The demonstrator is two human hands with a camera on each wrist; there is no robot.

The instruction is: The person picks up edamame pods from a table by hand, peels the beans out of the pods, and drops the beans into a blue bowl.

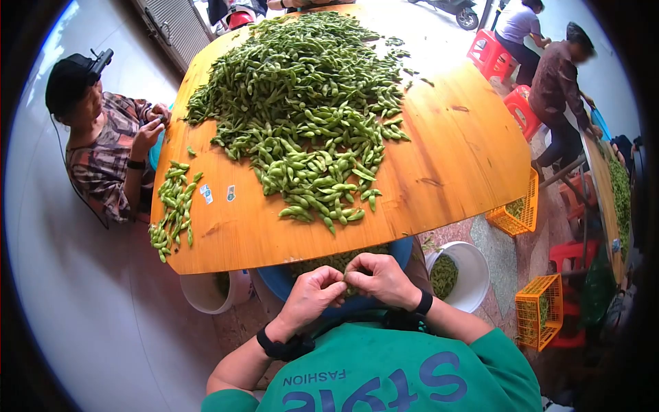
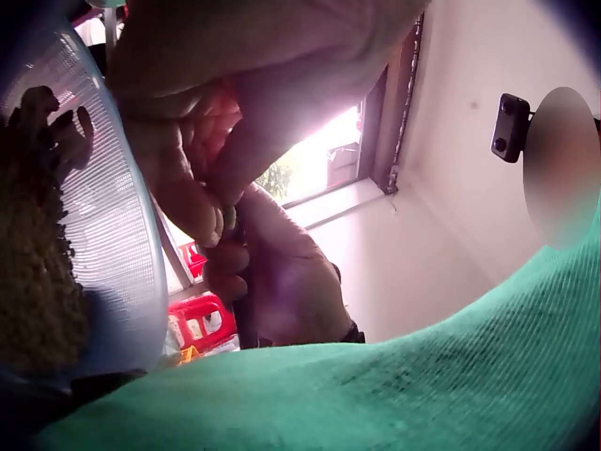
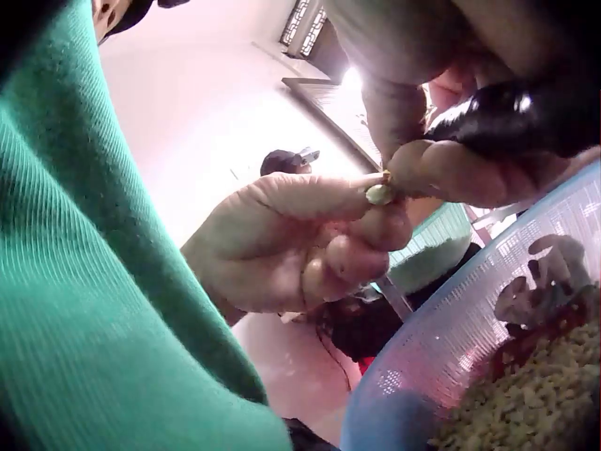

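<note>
Above a blue basin (image 1: 403, 253), the left hand (image 1: 312, 296) and right hand (image 1: 382, 280) meet at their fingertips. Both pinch one small soybean pod, mostly hidden by the fingers. A pale green bean (image 3: 379, 194) shows at the left thumb tip in the right wrist view. Something black and shiny (image 3: 516, 115) lies along the right hand there. Shelled beans (image 3: 535, 385) fill the bottom of the see-through basin. A large heap of green soybean pods (image 1: 302, 96) covers the middle of the wooden table (image 1: 453, 158) ahead of the hands.
A smaller pile of pods (image 1: 176, 206) lies at the table's left edge, near a seated person (image 1: 103, 151). White buckets (image 1: 473, 275) (image 1: 195, 292) flank the basin. Yellow crates (image 1: 539, 312) and red stools (image 1: 491, 55) stand to the right, with other people beyond.
</note>
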